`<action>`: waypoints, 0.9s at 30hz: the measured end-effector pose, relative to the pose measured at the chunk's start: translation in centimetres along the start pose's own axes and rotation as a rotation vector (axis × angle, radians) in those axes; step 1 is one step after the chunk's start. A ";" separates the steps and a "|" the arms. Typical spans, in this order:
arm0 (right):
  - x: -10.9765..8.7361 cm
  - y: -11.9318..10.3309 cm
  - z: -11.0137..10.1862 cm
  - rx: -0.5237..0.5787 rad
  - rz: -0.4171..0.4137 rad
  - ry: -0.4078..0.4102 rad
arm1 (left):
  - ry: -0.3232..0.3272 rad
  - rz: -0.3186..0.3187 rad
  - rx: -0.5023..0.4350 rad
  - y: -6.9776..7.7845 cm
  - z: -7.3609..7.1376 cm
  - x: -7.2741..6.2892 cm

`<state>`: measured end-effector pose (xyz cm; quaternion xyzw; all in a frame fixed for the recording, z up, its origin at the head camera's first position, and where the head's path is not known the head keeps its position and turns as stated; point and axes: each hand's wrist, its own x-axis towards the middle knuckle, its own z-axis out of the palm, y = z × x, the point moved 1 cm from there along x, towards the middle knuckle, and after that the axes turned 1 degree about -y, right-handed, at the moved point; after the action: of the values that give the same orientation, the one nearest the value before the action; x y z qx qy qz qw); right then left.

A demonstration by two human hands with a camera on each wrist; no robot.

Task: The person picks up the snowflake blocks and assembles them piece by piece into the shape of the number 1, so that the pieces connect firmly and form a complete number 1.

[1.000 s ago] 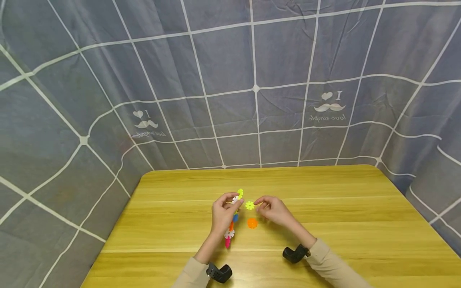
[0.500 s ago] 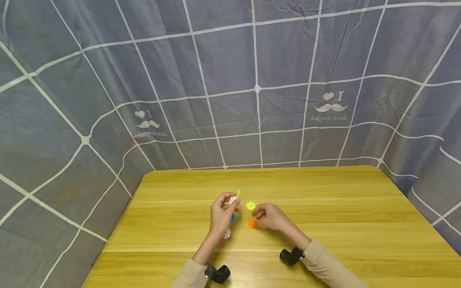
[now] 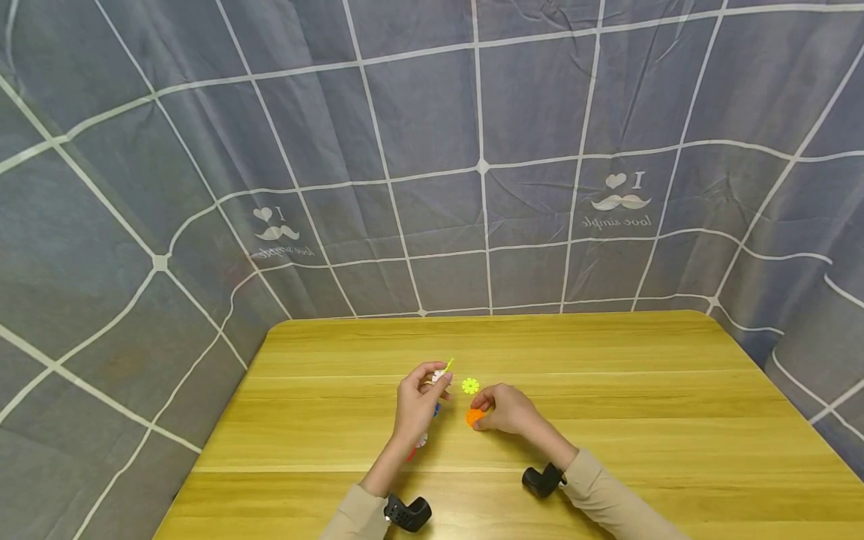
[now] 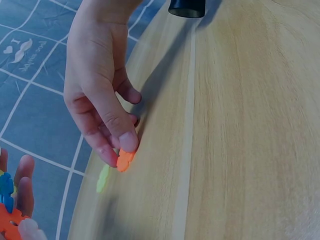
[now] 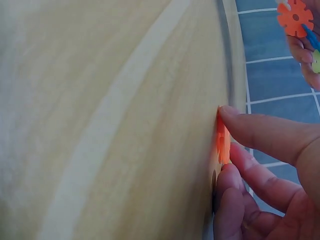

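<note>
My left hand (image 3: 416, 405) grips a chain of interlocked plastic snowflake discs, partly hidden behind the fingers. A yellow-green disc (image 3: 450, 364) and a white disc (image 3: 438, 375) show at its upper end; a red piece (image 3: 411, 454) shows at its lower end. Part of the chain, with an orange disc (image 5: 296, 19) and a blue disc (image 5: 311, 37), appears in the right wrist view. Between thumb and fingers, my right hand (image 3: 511, 412) pinches a loose orange snowflake disc (image 3: 474, 418) (image 5: 223, 142), tilted on edge close over the table.
A loose yellow-green snowflake disc (image 3: 470, 385) lies flat on the wooden table (image 3: 607, 375), just beyond the right fingers. A grey gridded curtain (image 3: 432, 210) surrounds the table's back and sides. Black wrist cameras (image 3: 408, 514) sit on both wrists.
My right hand has moved from beside the yellow-green disc nearer to me, and it now pinches and tilts the orange disc. The chain in my left hand has turned slightly.
</note>
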<state>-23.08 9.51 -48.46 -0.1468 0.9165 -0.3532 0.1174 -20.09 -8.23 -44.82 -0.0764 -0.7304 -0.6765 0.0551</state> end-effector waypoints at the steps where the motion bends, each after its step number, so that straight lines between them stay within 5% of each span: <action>1: 0.0 0.0 0.0 -0.001 -0.006 0.003 | -0.005 -0.004 0.005 0.4 0.0 -0.2; 7: -0.1 0.2 -0.2 0.018 -0.050 0.007 | -0.014 -0.015 0.015 1.4 0.0 -0.5; 19: -0.5 0.5 -0.7 0.226 -0.060 -0.072 | -0.033 0.002 0.097 1.8 -0.2 -0.9; 27: -0.6 -0.2 -1.9 0.240 -0.089 0.061 | -0.025 -0.006 0.106 1.7 -0.2 -0.9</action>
<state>-23.10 10.70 -46.88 -0.1613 0.8633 -0.4697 0.0902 -18.91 -8.31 -43.26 -0.0794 -0.7661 -0.6360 0.0480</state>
